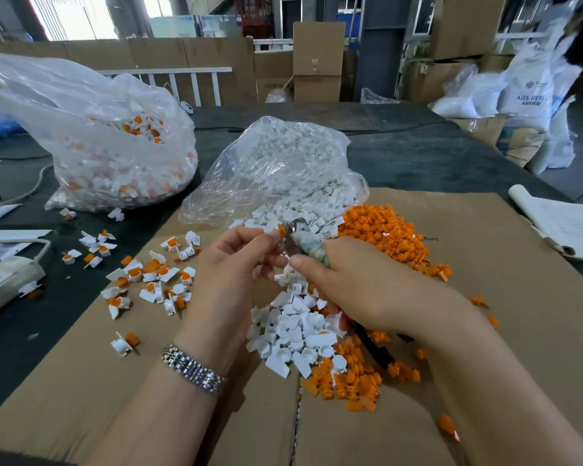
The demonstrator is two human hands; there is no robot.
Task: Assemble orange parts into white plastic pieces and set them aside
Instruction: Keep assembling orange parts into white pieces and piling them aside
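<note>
My left hand [231, 264] pinches a small orange part [281, 230] between thumb and fingertips, held above the cardboard. My right hand [357, 284] grips pliers [300, 242] with a taped handle, and the metal jaws meet the orange part. Loose white plastic pieces [297, 331] lie heaped under my hands. Orange parts [391, 237] form a pile to the right, with more orange parts [350, 381] scattered near my right wrist. Finished white-and-orange assemblies [155, 277] lie spread out on the left.
An open clear bag of white pieces [276, 163] lies behind my hands. A larger clear bag of assemblies [115, 142] stands at the back left. Brown cardboard [485, 331] covers the dark table. Papers [566, 227] lie at right, a white power strip [7, 280] at left.
</note>
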